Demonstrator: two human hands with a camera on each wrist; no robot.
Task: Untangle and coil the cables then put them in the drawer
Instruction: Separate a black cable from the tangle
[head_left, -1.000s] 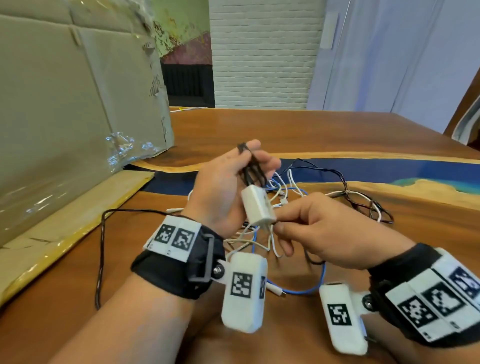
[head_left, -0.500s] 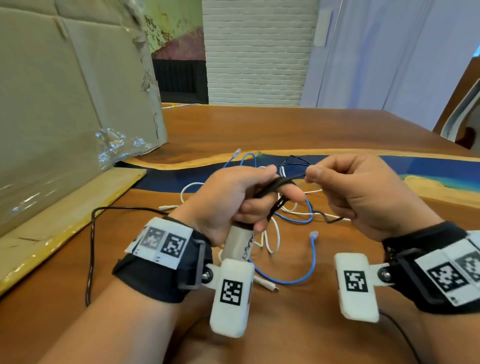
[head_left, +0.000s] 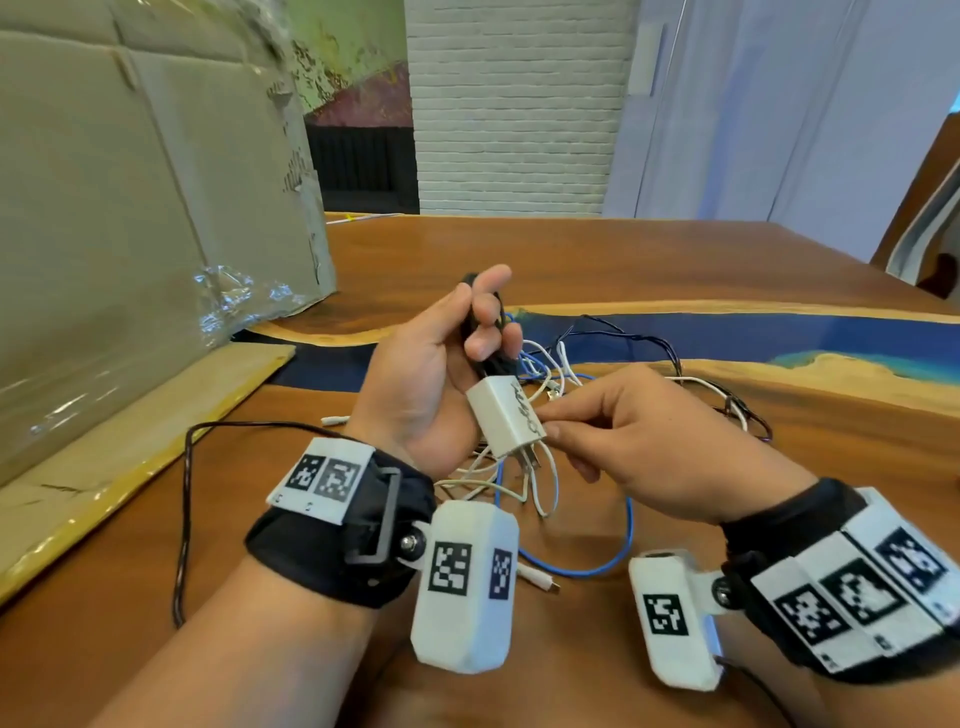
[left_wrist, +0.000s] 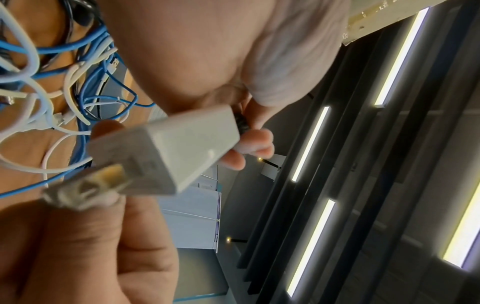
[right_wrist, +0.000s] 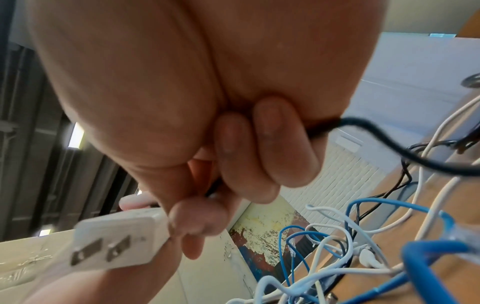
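Both hands meet at frame centre over a white charger (head_left: 505, 415). Left hand (head_left: 431, 374) curls round a bundle of black cable (head_left: 475, 332), most of it hidden in the fist, with the charger hanging at its palm. Right hand (head_left: 639, 441) pinches the charger's lower edge; its lower fingers fold out of sight. Right wrist view is blurred, showing two prongs and a black cable passing under the fingers (right_wrist: 280, 148). Behind, blue cable (head_left: 618, 551) and white cables (head_left: 540, 483) lie tangled on the table (head_left: 623, 260). Cardboard (head_left: 130, 234) fills the upper left, cut off. No drawer can be made out.
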